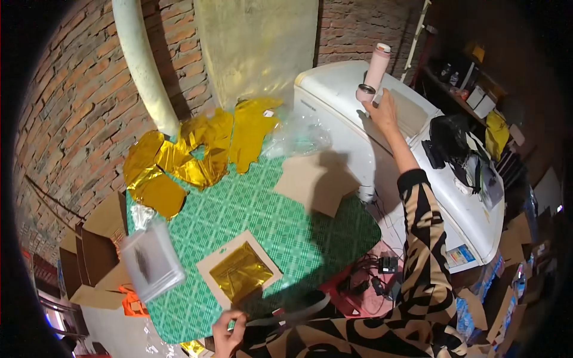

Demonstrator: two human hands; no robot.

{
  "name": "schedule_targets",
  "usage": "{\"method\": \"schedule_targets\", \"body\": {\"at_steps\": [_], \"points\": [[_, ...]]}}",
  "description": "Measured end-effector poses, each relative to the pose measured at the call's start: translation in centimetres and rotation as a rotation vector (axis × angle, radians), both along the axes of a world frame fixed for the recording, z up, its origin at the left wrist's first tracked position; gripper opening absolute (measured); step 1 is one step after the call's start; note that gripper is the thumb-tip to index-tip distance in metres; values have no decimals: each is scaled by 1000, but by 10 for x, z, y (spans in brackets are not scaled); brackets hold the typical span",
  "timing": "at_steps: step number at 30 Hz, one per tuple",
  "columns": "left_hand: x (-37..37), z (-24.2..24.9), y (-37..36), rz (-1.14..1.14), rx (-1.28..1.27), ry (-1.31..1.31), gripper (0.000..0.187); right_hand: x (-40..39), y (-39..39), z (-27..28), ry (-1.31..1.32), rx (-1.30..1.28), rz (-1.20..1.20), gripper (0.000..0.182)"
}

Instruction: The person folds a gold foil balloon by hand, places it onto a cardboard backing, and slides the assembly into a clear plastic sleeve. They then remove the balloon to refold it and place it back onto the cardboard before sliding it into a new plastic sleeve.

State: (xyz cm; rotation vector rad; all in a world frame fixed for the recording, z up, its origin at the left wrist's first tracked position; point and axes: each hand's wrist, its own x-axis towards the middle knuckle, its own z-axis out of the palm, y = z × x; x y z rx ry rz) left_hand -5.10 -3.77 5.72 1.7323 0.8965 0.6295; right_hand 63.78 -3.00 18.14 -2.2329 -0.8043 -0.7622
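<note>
My right hand (384,113) reaches over the white chest freezer (334,98), thumb and fingers spread beside a small pink cup (365,94) with a dark rim. Behind the cup stands a tall pink bottle (378,67). Whether the fingertips touch the cup is unclear. Low in the view, my left hand (228,333) is curled at the table's near edge; anything between its fingers is hidden. Just beyond it a folded gold foil sheet (240,273) lies on a beige card (210,261) on the green checked tablecloth (239,209).
Crumpled gold foil (194,155), clear plastic (301,136) and brown cardboard (310,179) cover the table's far side. Clear bags (152,262) lie at its left edge, near an open carton (98,250). Dark cables (376,283) sit right; a black bag (450,140) lies on the freezer.
</note>
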Motion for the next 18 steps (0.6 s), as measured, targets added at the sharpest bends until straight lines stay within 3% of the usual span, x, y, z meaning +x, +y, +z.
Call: {"method": "schedule_targets", "body": {"at_steps": [1,2,3,4,5,8,9,12,13,18], "points": [[-17,-31,-5,133,-131,-22,7,8,5,5,40,-46,-56,75],[-23,-58,-15,127,-251,-59,35,16,11,9,79,-94,-109,78],[-19,-65,-12,252,-576,-116,31,26,18,12,124,-140,-165,86],[-15,-71,-8,376,-901,-170,40,37,25,10,141,-163,-204,87],[-25,-86,6,105,-743,-59,42,48,32,7,160,-183,-243,89],[-16,-105,13,2,-98,248,39,60,46,8,224,-232,-303,93],[-16,-82,27,168,-794,44,34,60,50,10,246,-246,-314,94],[26,-41,23,93,672,180,27,71,63,-2,189,-265,-353,95],[31,-38,25,87,796,211,27,78,65,-6,210,-255,-346,95],[33,-50,40,-32,722,327,25,99,73,-18,171,-195,-368,92]]}}
